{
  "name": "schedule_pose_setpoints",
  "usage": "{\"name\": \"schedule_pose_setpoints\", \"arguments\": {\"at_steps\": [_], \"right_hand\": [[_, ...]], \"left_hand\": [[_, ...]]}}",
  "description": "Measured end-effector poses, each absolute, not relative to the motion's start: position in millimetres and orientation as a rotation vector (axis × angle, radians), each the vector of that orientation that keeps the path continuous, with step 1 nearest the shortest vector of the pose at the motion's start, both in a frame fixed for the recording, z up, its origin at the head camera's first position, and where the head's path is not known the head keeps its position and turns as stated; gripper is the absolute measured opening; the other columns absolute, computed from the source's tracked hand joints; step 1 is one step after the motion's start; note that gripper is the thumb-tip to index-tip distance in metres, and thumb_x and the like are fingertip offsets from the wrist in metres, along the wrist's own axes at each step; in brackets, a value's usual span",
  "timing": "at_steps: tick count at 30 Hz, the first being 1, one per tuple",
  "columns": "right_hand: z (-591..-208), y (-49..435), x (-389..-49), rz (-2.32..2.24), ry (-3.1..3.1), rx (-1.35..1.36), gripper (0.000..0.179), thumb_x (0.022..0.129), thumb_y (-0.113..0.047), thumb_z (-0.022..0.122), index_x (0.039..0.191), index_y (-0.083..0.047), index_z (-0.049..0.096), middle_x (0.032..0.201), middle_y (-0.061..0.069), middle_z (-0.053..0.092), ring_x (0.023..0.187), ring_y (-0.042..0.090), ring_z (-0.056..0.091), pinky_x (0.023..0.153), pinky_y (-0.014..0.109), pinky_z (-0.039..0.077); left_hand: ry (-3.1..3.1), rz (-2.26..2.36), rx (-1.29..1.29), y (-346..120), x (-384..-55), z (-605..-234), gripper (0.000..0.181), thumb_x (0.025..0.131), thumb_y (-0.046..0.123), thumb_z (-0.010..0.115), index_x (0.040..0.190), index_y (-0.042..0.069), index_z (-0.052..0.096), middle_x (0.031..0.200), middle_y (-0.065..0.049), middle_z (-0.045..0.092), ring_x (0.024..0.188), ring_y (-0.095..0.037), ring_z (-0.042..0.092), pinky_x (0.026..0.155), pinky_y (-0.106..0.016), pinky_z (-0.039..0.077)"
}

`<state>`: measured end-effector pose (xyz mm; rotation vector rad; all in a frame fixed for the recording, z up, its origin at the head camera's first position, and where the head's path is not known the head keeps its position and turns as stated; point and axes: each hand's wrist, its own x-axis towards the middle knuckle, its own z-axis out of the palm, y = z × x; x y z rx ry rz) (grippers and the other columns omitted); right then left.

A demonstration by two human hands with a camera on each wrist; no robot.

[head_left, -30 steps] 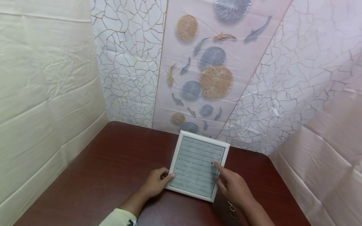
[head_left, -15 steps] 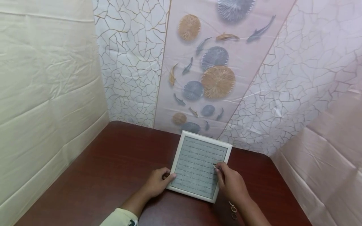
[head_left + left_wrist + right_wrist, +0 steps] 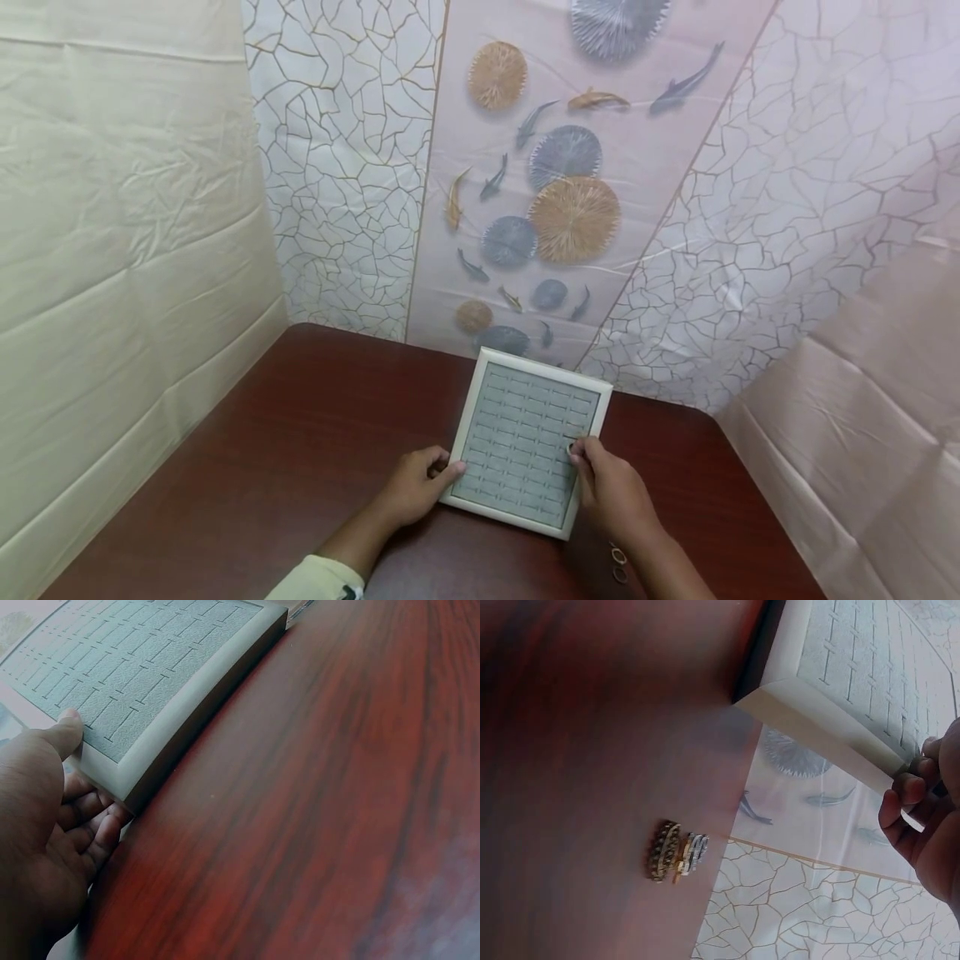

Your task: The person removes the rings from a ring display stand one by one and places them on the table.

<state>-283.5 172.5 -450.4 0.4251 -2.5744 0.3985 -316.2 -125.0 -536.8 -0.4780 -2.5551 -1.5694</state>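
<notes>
A white-framed ring display tray [image 3: 545, 368] with a grey slotted pad leans back, its lower edge near the table. My left hand [image 3: 416, 485] grips its lower left side, thumb over the frame onto the pad and fingers behind, as the left wrist view shows. At the pad's right edge my right hand [image 3: 618, 496] pinches a small ring [image 3: 571, 448] between thumb and index finger, against a slot. How far the ring sits in the slot cannot be told. In the right wrist view the fingertips hide it.
A few more rings stand on the reddish-brown table [image 3: 300, 433] near my right wrist: a dark beaded-looking one [image 3: 664, 851] and gold and silver ones [image 3: 694, 853] beside it. A patterned cloth backdrop [image 3: 337, 167] rises behind the table, with pale cloth [image 3: 127, 208] on the left.
My right index finger, extended onto the pad a second ago, has drawn back to pinch the ring with the thumb, slightly lower on the pad. The left hand and tray have barely moved.
</notes>
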Motion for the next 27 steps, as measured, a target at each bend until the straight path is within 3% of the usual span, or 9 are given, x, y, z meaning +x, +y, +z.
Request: {"name": "schedule_pose_setpoints", "arguments": {"at_steps": [14, 27], "right_hand": [[-459, 177, -281, 0.387, -2.528, 0.497, 0.014, 0.094, -0.013, 0.067, 0.096, -0.019, 0.055, 0.076, -0.005, 0.063, 0.060, 0.002, 0.047, 0.056, 0.024, 0.041], [-462, 179, -279, 0.410, -2.461, 0.571, 0.014, 0.092, -0.010, 0.068, 0.095, -0.018, 0.057, 0.091, -0.004, 0.071, 0.075, 0.005, 0.064, 0.063, 0.029, 0.051]], "left_hand": [[-2.563, -1.539, -0.472, -125, -316, -537, 0.039, 0.094, 0.052, 0.061, 0.097, 0.014, 0.068, 0.081, 0.005, 0.068, 0.074, -0.004, 0.058, 0.067, -0.022, 0.047], [-2.570, -1.537, -0.471, -125, -316, -537, 0.040, 0.094, 0.053, 0.060, 0.096, 0.014, 0.068, 0.081, 0.005, 0.067, 0.074, -0.004, 0.058, 0.067, -0.022, 0.047]]}}
